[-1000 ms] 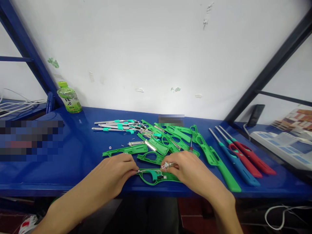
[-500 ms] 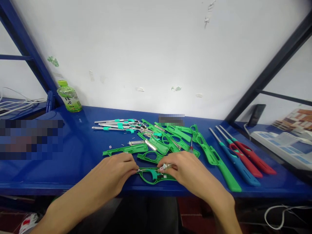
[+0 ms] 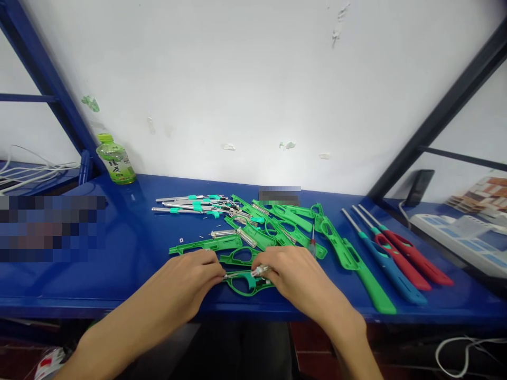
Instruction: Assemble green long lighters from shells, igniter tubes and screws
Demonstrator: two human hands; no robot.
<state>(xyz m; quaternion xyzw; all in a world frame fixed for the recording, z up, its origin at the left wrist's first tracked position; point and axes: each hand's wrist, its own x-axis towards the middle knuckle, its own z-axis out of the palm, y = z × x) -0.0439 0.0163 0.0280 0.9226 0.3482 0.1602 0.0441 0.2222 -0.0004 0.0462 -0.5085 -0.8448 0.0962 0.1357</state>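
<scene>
Low at the table's front edge lies a green lighter half-shell (image 3: pixel 240 293) with a teal trigger (image 3: pixel 251 279) seated inside. My left hand (image 3: pixel 194 274) is closed on its narrow front end, with thin metal showing at the fingertips. In my right hand (image 3: pixel 295 269) is a clear fuel tank with a metal end (image 3: pixel 260 271), held over the shell just behind the trigger. The hand covers the shell's rear part. Just beyond lie another green half-shell (image 3: pixel 229 258) and a long green half-shell (image 3: pixel 206 244).
Several metal lighter tubes with teal parts (image 3: pixel 184 209) lie behind, left of piled green shells (image 3: pixel 293 232). A screwdriver (image 3: pixel 312 245) stands out among them. On the right rest a blue lighter (image 3: pixel 390 269) and red lighters (image 3: pixel 420 258). A tea bottle (image 3: pixel 116 163) stands at back left.
My right hand has shifted slightly left with the fuel tank, bringing its metal end closer to the trigger. My left hand stays at the shell's front end.
</scene>
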